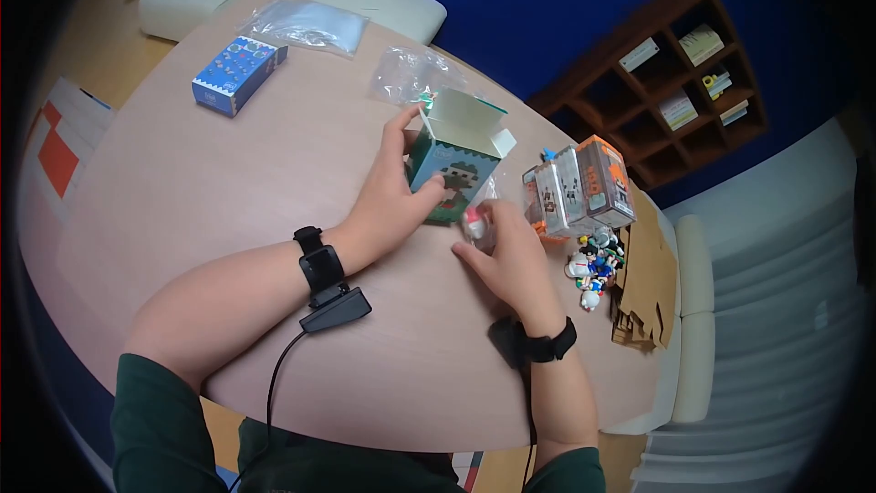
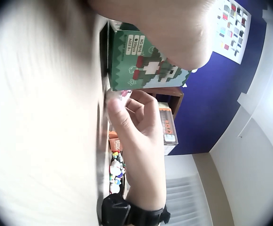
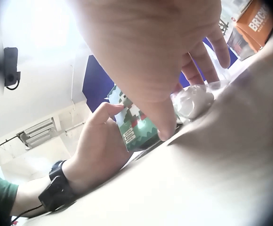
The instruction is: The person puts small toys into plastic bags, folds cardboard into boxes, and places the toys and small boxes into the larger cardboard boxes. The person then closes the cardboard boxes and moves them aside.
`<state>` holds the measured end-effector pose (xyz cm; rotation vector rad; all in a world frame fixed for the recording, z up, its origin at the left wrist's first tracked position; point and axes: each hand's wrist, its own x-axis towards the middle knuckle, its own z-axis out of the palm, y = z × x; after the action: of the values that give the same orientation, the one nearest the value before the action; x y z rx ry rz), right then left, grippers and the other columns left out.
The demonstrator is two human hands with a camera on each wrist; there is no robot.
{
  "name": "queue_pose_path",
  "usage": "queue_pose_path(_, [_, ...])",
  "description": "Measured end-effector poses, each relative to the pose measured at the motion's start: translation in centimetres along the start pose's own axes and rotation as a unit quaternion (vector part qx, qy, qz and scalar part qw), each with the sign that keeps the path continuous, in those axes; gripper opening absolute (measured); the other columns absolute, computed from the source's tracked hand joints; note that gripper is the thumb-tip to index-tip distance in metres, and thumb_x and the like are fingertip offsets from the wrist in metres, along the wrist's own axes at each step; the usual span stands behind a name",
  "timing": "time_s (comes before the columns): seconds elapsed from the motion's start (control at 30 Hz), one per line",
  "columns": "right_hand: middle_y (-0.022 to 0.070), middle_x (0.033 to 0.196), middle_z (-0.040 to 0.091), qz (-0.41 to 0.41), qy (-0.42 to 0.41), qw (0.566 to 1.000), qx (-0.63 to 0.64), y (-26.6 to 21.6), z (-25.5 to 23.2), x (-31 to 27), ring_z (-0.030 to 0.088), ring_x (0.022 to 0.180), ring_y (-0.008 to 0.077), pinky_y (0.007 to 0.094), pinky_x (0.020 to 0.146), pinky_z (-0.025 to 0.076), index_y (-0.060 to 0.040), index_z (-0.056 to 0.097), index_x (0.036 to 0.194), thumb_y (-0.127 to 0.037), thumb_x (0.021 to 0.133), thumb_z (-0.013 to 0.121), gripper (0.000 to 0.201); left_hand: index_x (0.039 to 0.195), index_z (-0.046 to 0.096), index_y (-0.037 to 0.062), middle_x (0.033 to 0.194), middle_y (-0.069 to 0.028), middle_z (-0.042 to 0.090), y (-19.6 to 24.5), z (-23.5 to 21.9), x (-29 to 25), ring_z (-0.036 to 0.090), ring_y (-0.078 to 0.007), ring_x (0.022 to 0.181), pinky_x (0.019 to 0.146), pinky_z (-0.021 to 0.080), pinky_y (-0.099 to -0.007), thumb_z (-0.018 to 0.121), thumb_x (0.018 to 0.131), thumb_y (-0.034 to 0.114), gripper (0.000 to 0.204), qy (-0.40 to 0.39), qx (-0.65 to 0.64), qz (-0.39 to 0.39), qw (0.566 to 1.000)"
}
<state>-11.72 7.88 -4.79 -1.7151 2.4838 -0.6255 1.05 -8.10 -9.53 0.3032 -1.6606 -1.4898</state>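
My left hand (image 1: 391,201) grips a green cardboard box (image 1: 465,184) with a pixel-style figure printed on it, thumb across the front face and fingers behind. The box stands tilted on the table, its top flaps raised. Just right of its base, my right hand (image 1: 516,265) holds a small clear plastic bag (image 3: 193,101) with something white and red or pink in it, between thumb and curled fingers. The bag lies close to the tabletop, partly covered by the fingers. Its contents are too wrapped up to make out.
A blue box (image 1: 235,75) and clear plastic bags (image 1: 306,26) lie on the table's far side. To the right are orange-and-clear boxes (image 1: 584,187), a pile of small figures (image 1: 595,267) and flattened brown cardboard (image 1: 646,288). A wooden shelf (image 1: 630,91) stands beyond.
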Motion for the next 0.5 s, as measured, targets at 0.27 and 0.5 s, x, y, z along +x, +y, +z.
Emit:
queue_pose_path(0.27, [0.0161, 0.102, 0.07, 0.072, -0.096, 0.986, 0.114, 1.1, -3.1, -1.8, 0.066, 0.083, 0.0332, 0.0386, 0.078, 0.053, -0.0004, 0.061, 0.113, -0.017, 0.086, 0.068, 0.032, 0.157, 0.02, 0.0118, 0.121, -0.0131, 0.048, 0.1, 0.0, -0.1, 0.051, -0.02, 0.112, 0.095, 0.047, -0.0355, 0.061, 0.09, 0.002, 0.079, -0.009, 0.008, -0.001, 1.0])
queue_pose_path(0.5, [0.014, 0.1, 0.067, 0.052, 0.002, 0.996, 0.077, 3.1, -1.3, -1.8, 0.065, 0.093, 0.0309, 0.0384, 0.082, 0.052, -0.002, 0.066, 0.113, -0.017, 0.092, 0.063, 0.027, 0.156, 0.02, 0.0107, 0.125, -0.0141, 0.048, 0.1, 0.1, 0.0, 0.055, -0.0207, 0.112, 0.092, 0.051, -0.0356, 0.061, 0.091, 0.003, 0.077, -0.023, -0.012, -0.025, 0.999])
